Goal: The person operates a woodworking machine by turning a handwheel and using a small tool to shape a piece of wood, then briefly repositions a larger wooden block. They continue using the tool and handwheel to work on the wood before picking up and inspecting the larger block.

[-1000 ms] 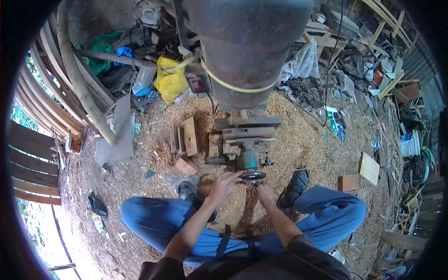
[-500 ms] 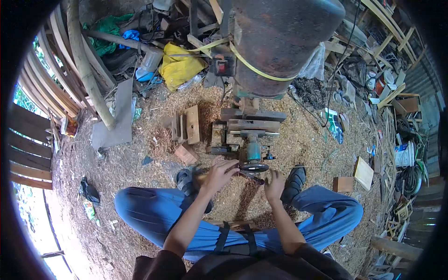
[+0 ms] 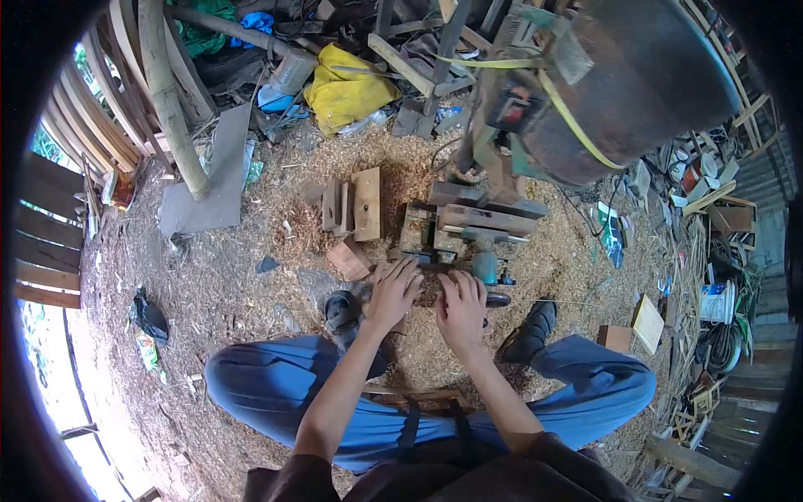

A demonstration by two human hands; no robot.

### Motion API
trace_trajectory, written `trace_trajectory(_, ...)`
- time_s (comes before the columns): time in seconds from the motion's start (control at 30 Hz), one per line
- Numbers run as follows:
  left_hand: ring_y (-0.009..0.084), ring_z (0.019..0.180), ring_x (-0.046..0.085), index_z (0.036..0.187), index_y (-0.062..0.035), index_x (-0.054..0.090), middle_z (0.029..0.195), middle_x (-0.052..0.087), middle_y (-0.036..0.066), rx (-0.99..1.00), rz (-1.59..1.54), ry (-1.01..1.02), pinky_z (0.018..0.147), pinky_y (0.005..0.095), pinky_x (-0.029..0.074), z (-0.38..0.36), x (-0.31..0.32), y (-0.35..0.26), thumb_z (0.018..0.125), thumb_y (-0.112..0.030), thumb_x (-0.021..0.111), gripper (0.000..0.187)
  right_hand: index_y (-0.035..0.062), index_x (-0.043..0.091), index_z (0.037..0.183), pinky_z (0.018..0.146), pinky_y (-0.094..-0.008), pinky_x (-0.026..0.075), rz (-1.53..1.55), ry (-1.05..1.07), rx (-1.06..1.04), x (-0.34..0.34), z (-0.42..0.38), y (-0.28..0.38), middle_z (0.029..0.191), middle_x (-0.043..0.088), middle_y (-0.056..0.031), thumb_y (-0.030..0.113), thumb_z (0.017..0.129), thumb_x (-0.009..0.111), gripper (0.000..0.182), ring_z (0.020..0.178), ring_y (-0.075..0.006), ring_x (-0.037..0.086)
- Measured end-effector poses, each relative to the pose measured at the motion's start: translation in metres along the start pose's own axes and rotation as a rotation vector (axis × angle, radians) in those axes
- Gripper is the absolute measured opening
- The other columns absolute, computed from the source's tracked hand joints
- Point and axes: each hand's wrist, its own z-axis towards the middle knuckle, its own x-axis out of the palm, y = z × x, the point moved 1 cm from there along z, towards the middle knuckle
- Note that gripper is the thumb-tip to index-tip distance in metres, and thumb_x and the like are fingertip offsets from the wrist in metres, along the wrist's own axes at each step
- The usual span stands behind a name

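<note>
My left hand [image 3: 393, 293] and my right hand [image 3: 462, 311] lie side by side at the front of a machine vise. A dark brown bar [image 3: 429, 283] shows between them. Both sets of fingers bend over its top, the left ones straighter, and its underside is hidden. Just right of my right hand sticks out a black handwheel [image 3: 498, 299], partly covered by that hand. Behind it sits the vise's teal screw housing [image 3: 484, 266]. Farther back are the vise's wooden jaw pieces [image 3: 487, 220].
A large rusty drum-shaped machine body [image 3: 644, 92] with a yellow strap looms above the vise, its red switch [image 3: 514, 112] facing me. Wooden blocks [image 3: 366, 205] stand left of the vise, and a reddish block [image 3: 349, 258] lies nearer. Wood shavings cover the ground between my sandals [image 3: 343, 314].
Both hands have come off the area around the handwheel and rod and now rest on the dark brown bar. My right hand has moved up and left. The view has shifted left.
</note>
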Motion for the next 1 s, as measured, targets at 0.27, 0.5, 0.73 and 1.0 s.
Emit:
trace_trajectory(0.27, 0.0254, 0.146, 0.036, 0.143, -0.0014, 0.049, 0.151, 0.048, 0.014, 0.124, 0.142, 0.083, 0.124, 0.0533, 0.011, 0.050, 0.060, 0.053, 0.103, -0.037, 0.046, 0.054, 0.0055, 0.061, 0.121, 0.109, -0.0513, 0.034, 0.012, 0.071, 0.070, 0.030, 0.012, 0.017, 0.124, 0.059, -0.0145, 0.007, 0.083, 0.068, 0.039, 0.123, -0.0332, 0.053)
trace_trajectory(0.5, 0.0287, 0.149, 0.031, 0.147, -0.0033, 0.045, 0.156, 0.041, 0.015, -0.070, 0.500, 0.032, 0.123, 0.0595, 0.007, 0.079, 0.064, 0.062, 0.105, -0.040, 0.041, 0.056, 0.0052, 0.062, 0.121, 0.108, -0.0497, 0.034, 0.026, 0.075, 0.112, 0.036, 0.019, 0.019, 0.123, 0.060, -0.0139, 0.008, 0.083, 0.069, 0.038, 0.122, -0.0326, 0.052)
trace_trajectory(0.73, 0.0284, 0.144, 0.038, 0.141, -0.0040, 0.053, 0.153, 0.047, 0.012, 0.079, 0.443, 0.129, 0.122, 0.0617, 0.005, 0.089, 0.076, 0.057, 0.105, -0.032, 0.041, 0.047, 0.0064, 0.064, 0.118, 0.105, -0.0477, 0.038, 0.101, 0.044, 0.145, 0.035, 0.026, 0.019, 0.121, 0.060, -0.0140, 0.002, 0.083, 0.067, 0.035, 0.119, -0.0333, 0.054)
trace_trajectory(1.0, 0.0266, 0.141, 0.044, 0.138, -0.0049, 0.054, 0.147, 0.053, 0.015, 0.169, 0.295, 0.094, 0.123, 0.0594, 0.013, 0.088, 0.071, 0.058, 0.098, -0.023, 0.051, 0.044, 0.0055, 0.063, 0.116, 0.101, -0.0463, 0.042, 0.188, 0.044, 0.167, 0.036, 0.021, 0.016, 0.119, 0.060, -0.0137, 0.000, 0.083, 0.067, 0.034, 0.116, -0.0353, 0.054)
